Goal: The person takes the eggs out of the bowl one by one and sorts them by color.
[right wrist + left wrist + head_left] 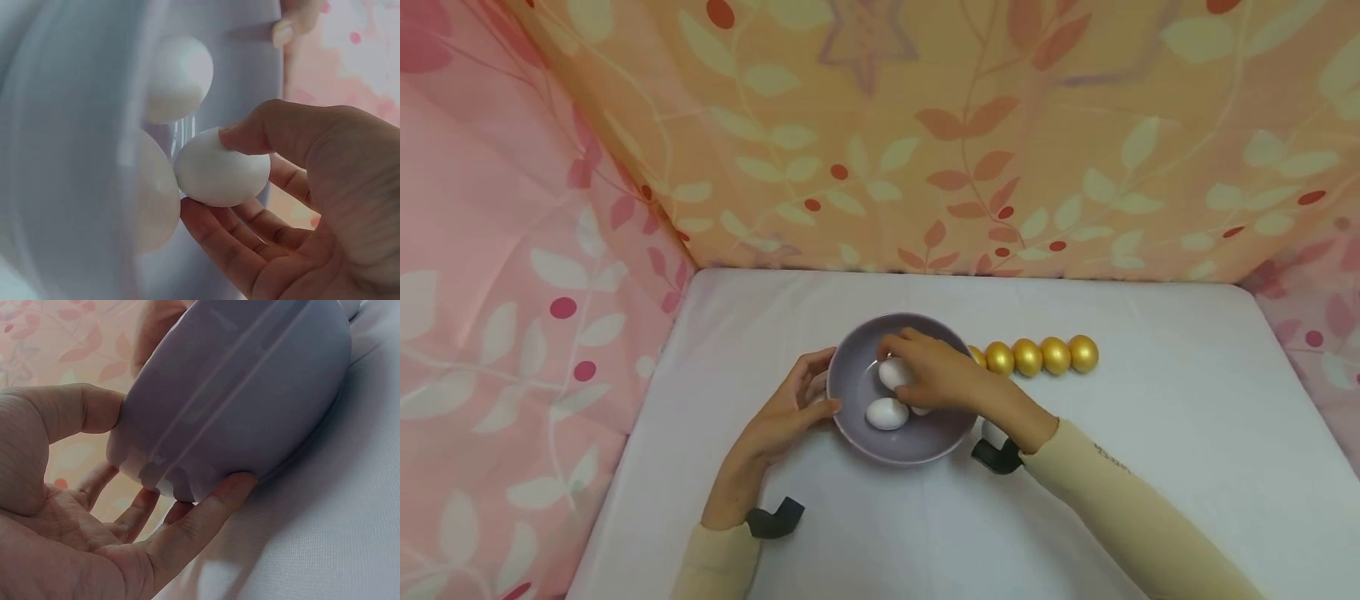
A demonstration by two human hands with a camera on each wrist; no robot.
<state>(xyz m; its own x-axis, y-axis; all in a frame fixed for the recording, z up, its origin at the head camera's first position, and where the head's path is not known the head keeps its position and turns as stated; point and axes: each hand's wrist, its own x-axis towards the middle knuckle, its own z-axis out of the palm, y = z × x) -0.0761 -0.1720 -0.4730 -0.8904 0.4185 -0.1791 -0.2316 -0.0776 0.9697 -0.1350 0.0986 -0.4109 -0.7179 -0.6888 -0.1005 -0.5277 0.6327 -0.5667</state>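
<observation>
A purple-grey bowl point(902, 450) stands on the white-covered table, with three white eggs inside. My left hand point(790, 408) holds the bowl's left side, its thumb and fingers spread along the outer wall point(250, 394). Inside the bowl, my right hand point(936, 371) grips one white egg point(222, 169) between thumb and fingertips. A second egg point(887, 414) lies nearest the bowl's front. The third egg point(156, 194) touches the gripped one in the right wrist view and is mostly hidden by my hand in the head view.
A row of several gold balls point(1056, 356) runs to the right behind my right forearm, its left end partly covered. A pale rounded thing point(994, 432) shows beside the bowl under my right wrist. Leaf-patterned curtains point(925, 167) stand along the table's back and sides.
</observation>
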